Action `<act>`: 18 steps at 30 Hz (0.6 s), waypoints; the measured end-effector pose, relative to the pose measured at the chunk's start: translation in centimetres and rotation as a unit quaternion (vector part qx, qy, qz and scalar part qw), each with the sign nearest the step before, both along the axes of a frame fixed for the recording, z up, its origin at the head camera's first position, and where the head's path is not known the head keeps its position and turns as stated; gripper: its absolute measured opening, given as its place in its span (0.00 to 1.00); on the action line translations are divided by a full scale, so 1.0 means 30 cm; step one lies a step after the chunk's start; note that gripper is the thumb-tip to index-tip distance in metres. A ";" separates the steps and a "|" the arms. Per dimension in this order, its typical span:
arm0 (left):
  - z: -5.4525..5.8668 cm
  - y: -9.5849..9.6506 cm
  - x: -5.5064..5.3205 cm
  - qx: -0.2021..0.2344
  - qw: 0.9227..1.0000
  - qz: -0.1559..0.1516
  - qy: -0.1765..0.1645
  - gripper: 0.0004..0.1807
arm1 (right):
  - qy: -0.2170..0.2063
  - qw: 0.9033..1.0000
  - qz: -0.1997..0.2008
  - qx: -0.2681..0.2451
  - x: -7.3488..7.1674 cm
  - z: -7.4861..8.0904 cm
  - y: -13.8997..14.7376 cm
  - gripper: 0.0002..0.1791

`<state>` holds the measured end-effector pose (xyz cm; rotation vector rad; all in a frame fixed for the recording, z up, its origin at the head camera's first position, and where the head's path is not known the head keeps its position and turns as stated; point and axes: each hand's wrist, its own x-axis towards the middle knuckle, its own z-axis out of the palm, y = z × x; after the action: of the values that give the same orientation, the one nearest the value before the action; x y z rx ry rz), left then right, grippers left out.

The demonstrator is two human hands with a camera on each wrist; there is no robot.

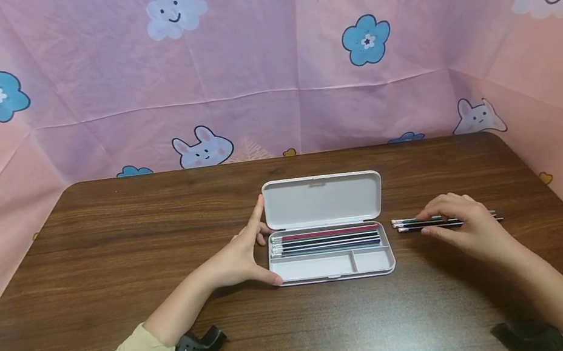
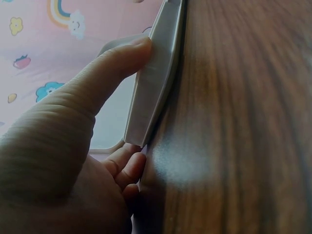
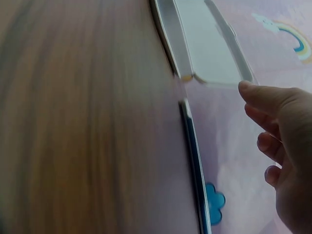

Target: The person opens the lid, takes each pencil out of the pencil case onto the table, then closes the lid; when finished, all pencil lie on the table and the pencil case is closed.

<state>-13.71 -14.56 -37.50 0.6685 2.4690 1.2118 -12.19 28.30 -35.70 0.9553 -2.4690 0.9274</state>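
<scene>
A white pencil case (image 1: 314, 267) lies on the table with its hinged lid (image 1: 323, 199) raised. Several pencils (image 1: 325, 241), eraser ends to the left, fill its rear compartment; the two front compartments hold nothing. My left hand (image 1: 236, 260) holds the case at its left end, thumb on the front wall, index finger reaching up beside the lid, other fingers at the rear corner. To the right of the case, my right hand (image 1: 462, 220) hovers over a few loose pencils (image 1: 408, 228), fingers bent and apart. In the right wrist view nothing sits between its fingers.
The brown wooden table (image 1: 106, 252) reaches back to a pink patterned cloth (image 1: 251, 51) hung behind it and at both sides. Black wrist straps (image 1: 200, 345) show by both cuffs.
</scene>
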 end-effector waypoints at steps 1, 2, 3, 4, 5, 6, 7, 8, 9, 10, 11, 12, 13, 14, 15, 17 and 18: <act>-0.001 0.000 0.000 0.000 1.000 0.000 0.000 0.81 | 0.000 1.000 0.005 0.001 -0.003 -0.001 -0.011 0.22; -0.001 0.000 0.000 0.000 1.000 0.000 0.001 0.81 | 0.002 1.000 0.008 0.001 -0.007 -0.003 -0.022 0.21; -0.002 0.001 -0.001 0.000 1.000 0.000 0.002 0.82 | 0.003 1.000 0.013 0.002 -0.011 -0.004 -0.033 0.20; -0.002 0.001 -0.001 0.000 1.000 0.000 0.003 0.82 | 0.004 1.000 0.019 0.002 -0.014 -0.004 -0.045 0.20; -0.003 0.001 -0.001 0.000 1.000 0.000 0.003 0.82 | 0.004 1.000 0.022 0.003 -0.017 -0.004 -0.057 0.19; -0.003 0.001 -0.001 0.000 1.000 0.000 0.004 0.82 | 0.003 1.000 0.026 0.003 -0.020 -0.004 -0.068 0.18; -0.004 0.001 -0.001 0.001 1.000 0.000 0.004 0.82 | 0.001 1.000 0.028 0.004 -0.021 -0.003 -0.079 0.18; -0.004 0.001 -0.001 0.002 1.000 0.000 0.005 0.82 | -0.003 1.000 0.029 0.004 -0.023 -0.003 -0.089 0.17; -0.004 0.001 -0.001 0.002 1.000 0.000 0.005 0.82 | -0.006 1.000 0.031 0.004 -0.024 -0.003 -0.099 0.17; -0.004 0.001 -0.001 0.002 1.000 0.001 0.005 0.82 | -0.010 1.000 0.030 0.004 -0.025 -0.004 -0.108 0.17; -0.004 0.002 -0.001 0.002 1.000 0.001 0.005 0.82 | -0.011 1.000 0.029 0.004 -0.028 -0.007 -0.116 0.16; -0.004 0.002 0.000 0.002 1.000 0.001 0.005 0.82 | -0.013 0.999 0.029 0.005 -0.030 -0.009 -0.124 0.16; -0.003 0.002 0.000 0.003 1.000 0.000 0.005 0.82 | -0.014 0.999 0.028 0.006 -0.032 -0.011 -0.131 0.16; -0.003 0.002 0.000 0.003 1.000 0.001 0.005 0.82 | -0.015 0.999 0.028 0.007 -0.035 -0.014 -0.139 0.16; -0.003 0.002 0.000 0.003 1.000 0.000 0.006 0.82 | -0.016 0.999 0.030 0.008 -0.037 -0.017 -0.147 0.16; -0.003 0.003 0.001 0.003 1.000 0.000 0.006 0.82 | -0.017 0.999 0.033 0.012 -0.042 -0.021 -0.162 0.16; -0.003 0.002 0.001 0.003 1.000 0.001 0.006 0.82 | -0.018 0.999 0.032 0.015 -0.044 -0.023 -0.169 0.16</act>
<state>-13.68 -14.48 -37.58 0.6779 2.4771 1.2189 -13.52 23.24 -36.38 1.0424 -2.5032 0.9387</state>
